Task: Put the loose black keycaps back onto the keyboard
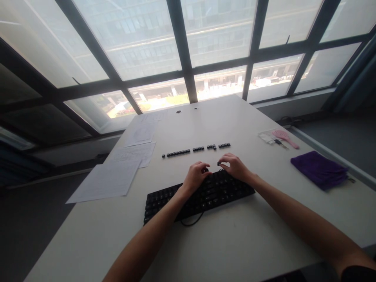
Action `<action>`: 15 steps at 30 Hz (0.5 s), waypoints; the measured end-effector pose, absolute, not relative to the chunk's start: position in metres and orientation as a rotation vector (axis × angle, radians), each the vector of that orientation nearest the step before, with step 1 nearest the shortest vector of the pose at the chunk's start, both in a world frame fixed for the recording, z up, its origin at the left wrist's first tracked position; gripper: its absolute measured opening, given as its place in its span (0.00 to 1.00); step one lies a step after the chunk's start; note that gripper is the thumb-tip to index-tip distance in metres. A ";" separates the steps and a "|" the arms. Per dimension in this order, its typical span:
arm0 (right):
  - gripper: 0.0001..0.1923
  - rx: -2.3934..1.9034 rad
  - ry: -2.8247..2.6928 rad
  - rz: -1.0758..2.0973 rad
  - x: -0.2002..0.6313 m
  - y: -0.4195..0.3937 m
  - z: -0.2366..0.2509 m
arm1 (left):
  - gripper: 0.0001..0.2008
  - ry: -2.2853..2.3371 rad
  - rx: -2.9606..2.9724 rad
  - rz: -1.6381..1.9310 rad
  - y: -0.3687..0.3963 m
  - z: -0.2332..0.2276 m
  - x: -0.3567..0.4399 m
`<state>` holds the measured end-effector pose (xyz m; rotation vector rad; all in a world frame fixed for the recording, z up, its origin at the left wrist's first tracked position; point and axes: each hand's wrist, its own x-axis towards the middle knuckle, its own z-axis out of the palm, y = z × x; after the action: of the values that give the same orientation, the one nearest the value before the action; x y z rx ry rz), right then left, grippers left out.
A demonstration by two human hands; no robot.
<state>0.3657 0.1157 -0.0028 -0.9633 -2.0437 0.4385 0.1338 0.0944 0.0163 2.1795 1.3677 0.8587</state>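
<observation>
1. The left hand rested curled on the far edge of the black keyboard, steadying it, gripping nothing visible.
2. The right hand pinched a small dark keycap between fingertips, just above the keyboard's far edge near the desk's middle.
3. A row of removed keycaps lay beyond the keyboard, toward the window edge.
4. To do this well, I judged each cap should be lifted straight up and set in row order.
5. Keycap legends and the emptied sockets were too small to make out; the forearms hid part of the keyboard.
</observation>
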 end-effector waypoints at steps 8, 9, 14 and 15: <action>0.06 -0.904 -2.078 0.480 0.364 0.114 -0.002 | 0.12 1.311 2.047 0.928 0.084 0.018 0.133; 0.07 -0.894 -2.079 0.484 0.365 0.114 -0.002 | 0.13 1.305 2.050 0.921 0.082 0.020 0.133; 0.09 -0.846 -2.089 0.511 0.367 0.108 0.003 | 0.14 1.289 2.168 0.877 0.067 0.030 0.137; 0.09 -0.843 -2.093 0.522 0.368 0.105 0.004 | 0.12 1.290 2.176 0.869 0.065 0.030 0.139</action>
<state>0.3685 0.1053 0.0037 -0.8428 -2.0930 0.5220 0.1387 0.0646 0.0301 2.1760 1.2901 0.8687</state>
